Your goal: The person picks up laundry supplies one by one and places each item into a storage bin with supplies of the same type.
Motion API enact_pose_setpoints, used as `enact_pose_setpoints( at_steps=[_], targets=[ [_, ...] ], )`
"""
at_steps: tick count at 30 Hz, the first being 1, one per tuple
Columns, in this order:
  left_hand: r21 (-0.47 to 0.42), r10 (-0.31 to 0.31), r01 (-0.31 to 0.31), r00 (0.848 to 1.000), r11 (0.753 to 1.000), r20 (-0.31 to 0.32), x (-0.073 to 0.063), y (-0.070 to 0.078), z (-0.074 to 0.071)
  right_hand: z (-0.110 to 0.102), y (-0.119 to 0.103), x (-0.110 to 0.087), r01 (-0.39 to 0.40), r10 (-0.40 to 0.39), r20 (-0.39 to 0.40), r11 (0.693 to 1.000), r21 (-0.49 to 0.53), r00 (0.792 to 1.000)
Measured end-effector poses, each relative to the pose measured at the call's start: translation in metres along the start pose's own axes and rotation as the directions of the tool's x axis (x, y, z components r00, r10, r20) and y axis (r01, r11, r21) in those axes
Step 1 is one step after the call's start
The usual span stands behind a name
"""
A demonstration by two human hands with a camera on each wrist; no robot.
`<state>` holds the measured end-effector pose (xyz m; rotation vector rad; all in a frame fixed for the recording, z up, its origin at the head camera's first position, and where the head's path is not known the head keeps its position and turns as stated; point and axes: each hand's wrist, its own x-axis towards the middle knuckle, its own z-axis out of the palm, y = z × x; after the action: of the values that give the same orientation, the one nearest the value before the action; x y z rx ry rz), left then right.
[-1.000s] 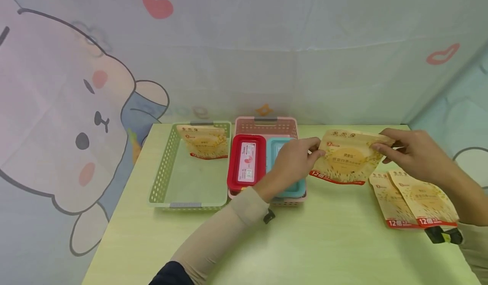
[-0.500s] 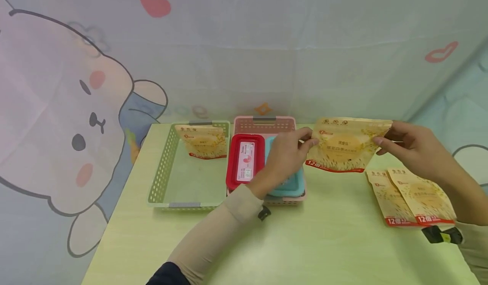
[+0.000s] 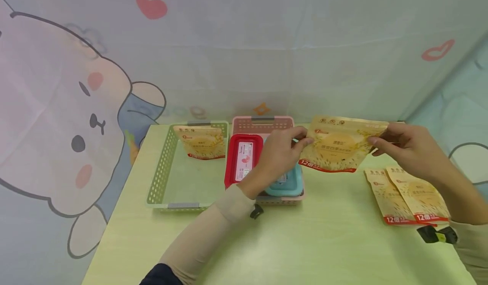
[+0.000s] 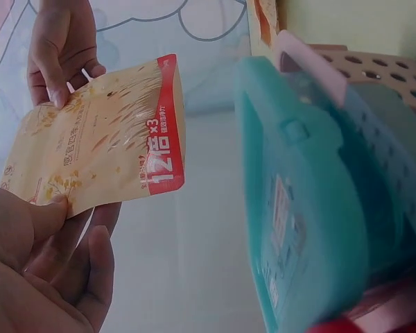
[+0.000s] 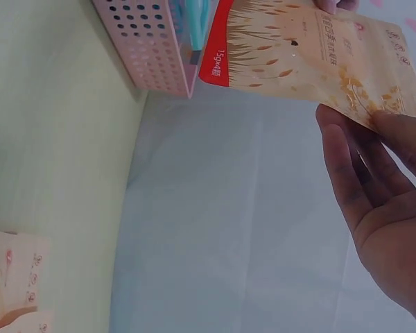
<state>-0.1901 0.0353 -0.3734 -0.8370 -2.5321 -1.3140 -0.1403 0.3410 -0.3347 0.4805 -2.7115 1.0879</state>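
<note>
A yellow pouch [image 3: 335,143] with a red bottom band is held up above the table, its printed front towards the head camera. My left hand [image 3: 280,151] pinches its left edge between thumb and fingers, just over the pink basket. At the opposite edge my right hand [image 3: 413,151] pinches it the same way. In the left wrist view both hands grip opposite sides of the pouch [image 4: 97,139], and the red band faces the teal-lidded box [image 4: 305,229]. A similar pouch [image 3: 203,143] leans upright at the back of the green basket [image 3: 158,175].
Red-lidded [image 3: 244,158] and teal-lidded boxes sit side by side in the pink basket [image 3: 263,126], right of the green one. Two more pouches [image 3: 419,196] lie overlapping on the table [image 3: 324,242] at the right. A printed cloth [image 3: 228,56] hangs behind.
Both hands have raised the pouch and carried it slightly left. The baskets and the pouches on the table stay where they were.
</note>
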Motion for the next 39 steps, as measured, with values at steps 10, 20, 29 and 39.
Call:
enact_pose_setpoints(
  at_steps=[10,20,29,39],
  targets=[
    [0.05,0.005,-0.006,1.0,0.999,0.017,-0.004,-0.002,-0.016,0.005,-0.011,0.007,-0.016,0.016,-0.011,1.0,-0.022,1.0],
    [0.066,0.076,-0.075,0.997,0.995,-0.012,-0.001,-0.005,-0.038,0.011,-0.027,0.022,0.006,-0.006,-0.02,1.0,-0.027,1.0],
    [0.096,0.12,-0.115,0.992,0.989,-0.047,-0.003,-0.013,-0.057,0.024,-0.035,0.033,0.063,-0.063,-0.011,0.997,0.051,0.998],
    [0.085,0.116,-0.109,0.989,0.99,-0.086,-0.018,-0.029,-0.074,0.046,-0.054,0.043,0.09,-0.091,-0.002,0.993,0.071,0.996]
  ],
)
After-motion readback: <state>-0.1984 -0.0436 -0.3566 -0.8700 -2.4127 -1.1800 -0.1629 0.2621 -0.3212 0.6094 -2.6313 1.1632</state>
